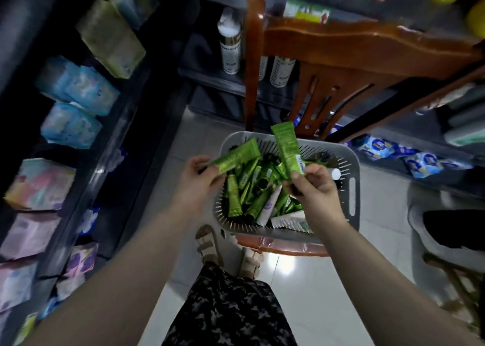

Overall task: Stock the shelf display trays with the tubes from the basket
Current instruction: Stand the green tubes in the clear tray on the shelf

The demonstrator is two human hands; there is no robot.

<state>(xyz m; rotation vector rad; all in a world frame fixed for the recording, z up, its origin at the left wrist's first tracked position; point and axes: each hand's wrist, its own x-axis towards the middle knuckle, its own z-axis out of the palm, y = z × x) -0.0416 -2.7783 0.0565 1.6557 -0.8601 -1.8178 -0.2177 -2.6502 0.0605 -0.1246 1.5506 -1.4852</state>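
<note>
Dim, motion-blurred edges (fisheye warp), floor glare

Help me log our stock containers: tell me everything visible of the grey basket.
The grey basket looks like plastic: rectangular, rounded corners, slotted walls, a long handle slot in its right rim. It sits on a red-brown chair seat and is heaped with green tubes plus a few white tubes. The left hand and right hand each hold a green tube above it, not plainly touching it.
</note>
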